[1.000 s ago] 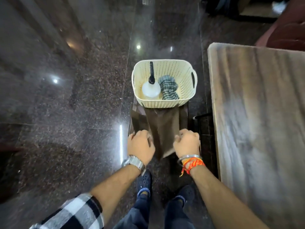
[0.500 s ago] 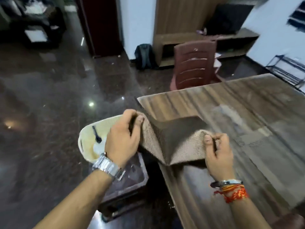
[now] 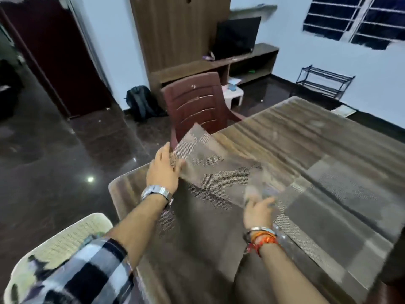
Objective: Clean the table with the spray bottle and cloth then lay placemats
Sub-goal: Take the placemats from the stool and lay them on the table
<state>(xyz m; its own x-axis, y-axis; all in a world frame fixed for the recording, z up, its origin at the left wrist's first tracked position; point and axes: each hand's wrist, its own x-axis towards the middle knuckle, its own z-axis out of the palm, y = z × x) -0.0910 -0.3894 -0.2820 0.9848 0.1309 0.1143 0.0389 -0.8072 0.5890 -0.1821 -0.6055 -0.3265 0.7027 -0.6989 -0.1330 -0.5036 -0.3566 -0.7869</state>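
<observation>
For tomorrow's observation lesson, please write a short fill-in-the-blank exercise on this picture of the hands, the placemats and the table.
1. The left hand holds the edge of a ____.
2. The watch is on the ____ wrist.
3. The chair behind the table is coloured ____.
4. The basket sits to the ____ of the table.

Missing words: placemat; left; maroon; left

The left hand point(image 3: 163, 171) grips the edge of a brown placemat point(image 3: 215, 172) lifted above the wooden table point(image 3: 291, 132). The blurred right hand point(image 3: 258, 210) hovers open-fingered beside mats point(image 3: 328, 207) lying flat. A basket point(image 3: 65, 238) sits lower left, a chair point(image 3: 197, 104) beyond.
</observation>
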